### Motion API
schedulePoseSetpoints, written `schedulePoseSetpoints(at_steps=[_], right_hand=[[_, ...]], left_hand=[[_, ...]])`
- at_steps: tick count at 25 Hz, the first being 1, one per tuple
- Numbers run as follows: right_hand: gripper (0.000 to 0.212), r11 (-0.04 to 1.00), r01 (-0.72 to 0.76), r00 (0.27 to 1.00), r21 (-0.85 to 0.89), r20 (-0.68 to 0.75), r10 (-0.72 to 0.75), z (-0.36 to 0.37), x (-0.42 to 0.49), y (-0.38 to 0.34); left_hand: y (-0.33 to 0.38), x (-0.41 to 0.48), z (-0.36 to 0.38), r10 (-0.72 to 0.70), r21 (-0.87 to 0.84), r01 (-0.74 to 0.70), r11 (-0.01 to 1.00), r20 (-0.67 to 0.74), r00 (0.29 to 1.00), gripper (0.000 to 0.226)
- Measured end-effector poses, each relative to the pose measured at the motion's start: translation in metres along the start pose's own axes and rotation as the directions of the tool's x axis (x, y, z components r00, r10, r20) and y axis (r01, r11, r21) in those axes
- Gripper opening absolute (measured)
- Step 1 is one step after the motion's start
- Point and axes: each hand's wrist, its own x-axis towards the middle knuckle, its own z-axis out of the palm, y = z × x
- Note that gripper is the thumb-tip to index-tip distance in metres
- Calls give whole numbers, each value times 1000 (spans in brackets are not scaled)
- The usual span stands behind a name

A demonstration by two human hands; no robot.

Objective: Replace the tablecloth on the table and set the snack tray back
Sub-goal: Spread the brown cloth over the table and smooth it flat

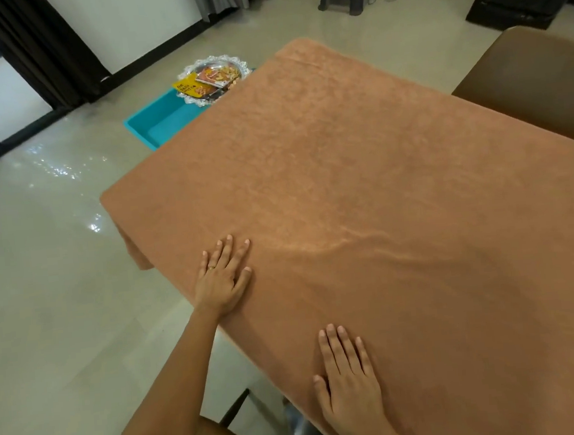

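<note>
Pressing flat left hand (pixel 220 281), right hand (pixel 347 374), fingers straight, tablecloth (pixel 361 177) lengthwise away

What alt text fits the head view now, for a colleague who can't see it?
The left hand and right hand lie flat on the spread orange-brown tablecloth, a wrinkle running rightward from near the left hand. The silver snack tray is not on it, but by a turquoise bin on the floor.

Top of tablecloth (pixel 361 177) open through middle and far end; one low wrinkle (pixel 366 245) crosses it. Brown chair (pixel 543 87) crowds right edge. Floor on the left open up to teal bin (pixel 154 121) and snack tray (pixel 213 79), both beside far left edge.
</note>
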Motion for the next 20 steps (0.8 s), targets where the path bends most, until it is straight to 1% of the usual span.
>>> schedulePoseSetpoints(at_steps=[2, 3, 4, 5, 7, 9, 12, 14, 17, 20], right_hand=[[62, 997, -62, 998, -48, 11, 63, -1, 18, -14], [58, 995, -98, 994, -30, 35, 99, -4, 36, -26], [55, 994, -106, 993, 1, 52, 106, -8, 56, -40], [54, 996, -81, 996, 34, 47, 79, -8, 77, -55], [61, 997, 1, 1000, 78, -8, -1, -1, 116, -79], [68, 997, 29, 999, 78, -35, -27, 10, 147, -89], [73, 998, -15, 1000, 59, -8, 16, 20, 181, -101], [76, 998, -30, 999, 64, -10, 31, 23, 199, -118], [80, 997, -47, 999, 65, -19, 48, 31, 215, -133], [84, 995, -86, 995, 54, -44, 88, 32, 229, -136]], left_hand=[[-12, 19, -10, -14, -33, 14, 999, -6, 1000, 62], [-20, 29, -16, -10, -35, 10, 999, -9, 1000, 63], [-28, 37, -20, -1, -30, 0, 1000, -13, 1000, 65], [-37, 42, -22, 12, -23, -13, 1000, -18, 1000, 66], [-57, 47, -20, 13, -33, -14, 999, -25, 1000, 67], [-77, 58, -17, -42, -66, 40, 997, -29, 999, 66], [-110, 90, -26, -131, -91, 127, 988, -46, 990, 68], [-144, 117, -40, -152, -66, 148, 987, -64, 986, 70], [-181, 157, -55, -155, -30, 154, 988, -69, 985, 76], [-193, 194, -63, -121, -36, 119, 992, -56, 991, 80]])
